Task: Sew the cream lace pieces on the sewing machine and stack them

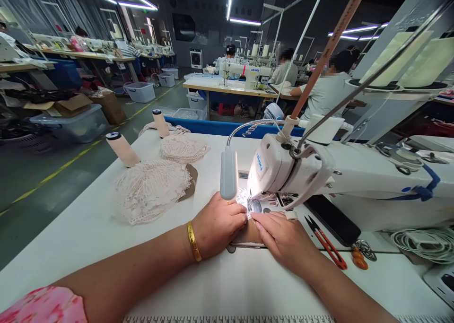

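Note:
My left hand (223,223), wearing a gold bracelet (193,240), is closed with curled fingers on brightly lit white lace (242,196) beside the sewing machine's needle area. My right hand (285,235) lies on the other side, fingers stretched out flat, tips touching the work near the presser foot. Between both hands shows a tan piece (252,233); whether it is cloth or part of the machine I cannot tell. Over them stands the white sewing machine head (275,164). A small lamp (229,174) hides part of the lace.
Left on the table lie lace piles (149,193) and thread cones (122,149). To the right are a black phone (333,219), orange-handled thread snips (328,245), keys (365,249) and a coiled cable (425,242). A ruler tape (227,319) runs along the front edge. People sit at machines beyond.

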Available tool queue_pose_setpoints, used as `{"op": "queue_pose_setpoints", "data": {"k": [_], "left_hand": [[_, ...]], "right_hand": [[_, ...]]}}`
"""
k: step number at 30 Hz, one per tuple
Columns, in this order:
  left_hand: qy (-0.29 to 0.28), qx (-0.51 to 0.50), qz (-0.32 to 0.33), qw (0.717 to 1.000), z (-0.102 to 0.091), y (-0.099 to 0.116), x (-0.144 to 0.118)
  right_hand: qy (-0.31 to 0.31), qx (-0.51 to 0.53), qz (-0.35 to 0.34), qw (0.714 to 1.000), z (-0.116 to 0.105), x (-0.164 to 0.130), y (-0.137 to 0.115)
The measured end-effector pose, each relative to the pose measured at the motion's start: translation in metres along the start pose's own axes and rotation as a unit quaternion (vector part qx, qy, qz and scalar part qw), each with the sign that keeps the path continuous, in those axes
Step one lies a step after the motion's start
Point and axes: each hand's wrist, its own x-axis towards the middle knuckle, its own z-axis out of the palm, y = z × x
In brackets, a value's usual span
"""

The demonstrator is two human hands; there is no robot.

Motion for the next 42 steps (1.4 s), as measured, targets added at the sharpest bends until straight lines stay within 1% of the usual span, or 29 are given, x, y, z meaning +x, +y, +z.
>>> {"op": "queue_pose_setpoints", "data": {"k": [6,10,14,17,20,23,26,28,30,32,34,36,39,41,42], "left_hand": [[-0.01,0.01,-0.026,1.0,-0.001,-0.001,0.003],[-0.019,0.015,-0.031,0.999,-0.003,0.0,0.003],[-0.021,0.013,-0.036,0.999,-0.002,0.0,0.002],[-0.032,0.009,-0.042,0.999,-0.001,0.001,0.001],[-0.054,0.008,-0.054,0.997,-0.002,0.002,0.002],[-0.075,0.026,-0.08,0.994,-0.007,0.002,0.002],[-0.072,0.061,-0.115,0.989,-0.013,0.002,0.002],[-0.072,0.076,-0.123,0.987,-0.017,0.003,0.003],[-0.077,0.062,-0.125,0.987,-0.022,0.005,0.003],[-0.071,0.03,-0.129,0.989,-0.026,0.005,0.004],[-0.047,0.014,-0.136,0.99,-0.027,0.004,0.003],[-0.029,0.007,-0.123,0.992,-0.027,0.001,0.001],[-0.047,-0.025,-0.095,0.994,-0.023,-0.002,-0.002],[-0.056,-0.041,-0.085,0.994,-0.02,-0.002,-0.003],[-0.054,-0.044,-0.082,0.994,-0.019,-0.002,-0.003]], "right_hand": [[-0.005,-0.005,0.012,1.0,0.0,-0.001,0.001],[-0.01,-0.004,0.018,1.0,0.0,-0.001,0.001],[-0.001,-0.008,0.006,1.0,0.0,-0.001,0.001],[-0.002,-0.009,0.004,1.0,0.003,-0.003,0.003],[-0.006,-0.005,0.011,1.0,0.007,-0.007,0.005],[0.004,0.001,-0.002,1.0,0.008,-0.008,0.005],[0.004,0.025,-0.024,0.999,0.003,-0.004,-0.003],[-0.007,0.055,-0.045,0.997,-0.002,-0.001,-0.01],[-0.025,0.085,-0.064,0.994,-0.006,0.001,-0.015],[-0.042,0.094,-0.068,0.992,-0.009,0.001,-0.014],[-0.04,0.061,-0.057,0.996,-0.011,-0.003,-0.007],[-0.011,-0.014,-0.034,0.999,-0.014,-0.006,0.005],[0.044,-0.122,0.008,0.992,-0.02,-0.008,0.018],[0.075,-0.14,0.011,0.987,-0.026,-0.006,0.018],[0.076,-0.12,0.006,0.99,-0.028,-0.004,0.015]]}}
